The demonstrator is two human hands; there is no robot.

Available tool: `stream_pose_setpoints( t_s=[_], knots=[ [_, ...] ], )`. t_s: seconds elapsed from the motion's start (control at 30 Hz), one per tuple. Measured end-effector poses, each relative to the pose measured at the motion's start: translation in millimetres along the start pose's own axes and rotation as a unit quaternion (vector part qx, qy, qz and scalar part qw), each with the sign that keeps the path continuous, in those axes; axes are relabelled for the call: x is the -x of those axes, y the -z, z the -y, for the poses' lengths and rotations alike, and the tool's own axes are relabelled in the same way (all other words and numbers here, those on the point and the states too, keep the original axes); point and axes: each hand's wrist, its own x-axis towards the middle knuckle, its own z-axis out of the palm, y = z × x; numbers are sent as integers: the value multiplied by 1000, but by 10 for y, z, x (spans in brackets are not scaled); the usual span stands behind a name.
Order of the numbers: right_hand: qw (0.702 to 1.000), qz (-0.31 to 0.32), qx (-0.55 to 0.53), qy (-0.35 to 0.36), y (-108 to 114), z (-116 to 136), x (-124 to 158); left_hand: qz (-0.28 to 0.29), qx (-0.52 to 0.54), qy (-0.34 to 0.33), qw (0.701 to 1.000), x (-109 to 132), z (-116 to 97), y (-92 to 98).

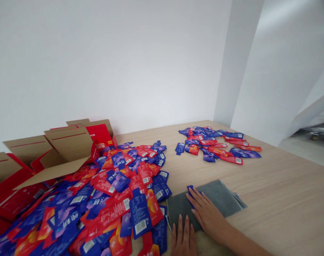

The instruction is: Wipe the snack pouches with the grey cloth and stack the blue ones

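Observation:
My right hand (208, 213) lies flat on a stack of grey pouches (220, 197) on the wooden table (279, 199), fingers stretched out, with the fingertips over a small blue sachet (191, 188). My left hand (183, 240) rests flat at the near edge of the grey stack, fingers pointing away from me, holding nothing. A big heap of red and blue sachets (111, 199) spreads to the left of both hands.
A smaller pile of red and blue sachets (218, 144) lies farther back on the right. Open red cardboard boxes (57, 153) stand at the left behind the heap. A white wall and column back the table.

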Motion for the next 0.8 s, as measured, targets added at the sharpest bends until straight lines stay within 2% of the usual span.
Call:
stream_pose_setpoints(
  t_s=[0.07, 0.13, 0.27, 0.37, 0.47, 0.57, 0.67, 0.73, 0.8],
  knots=[
    [1000, 0, -18, 12, 25, 8, 26, -21, 15, -11, 1000, 10, 29, -11],
    [1000, -8, -23, -4, 53, -94, 65, -26, 33, -25, 999, 28, 62, -27],
    [997, -28, 2, -73, 100, -435, 146, 38, 64, -44, 996, 68, 104, -37],
    [995, -29, 7, -90, 119, -540, 182, 67, 78, -47, 994, 75, 108, -22],
    [996, -16, -16, -82, 117, -410, 206, 56, 80, -51, 994, 60, 97, -6],
    [998, 15, -56, -34, 109, -153, 232, 37, 64, -46, 996, 45, 65, 2],
    [996, 50, -70, 5, 111, 39, 211, 54, 40, -15, 998, 45, 29, 0],
    [996, 51, -67, 11, 119, 76, 138, 61, 35, -2, 998, 50, 28, -6],
    [998, 32, -61, 13, 127, 56, 18, 47, 46, -16, 998, 50, 53, -7]
  ],
)
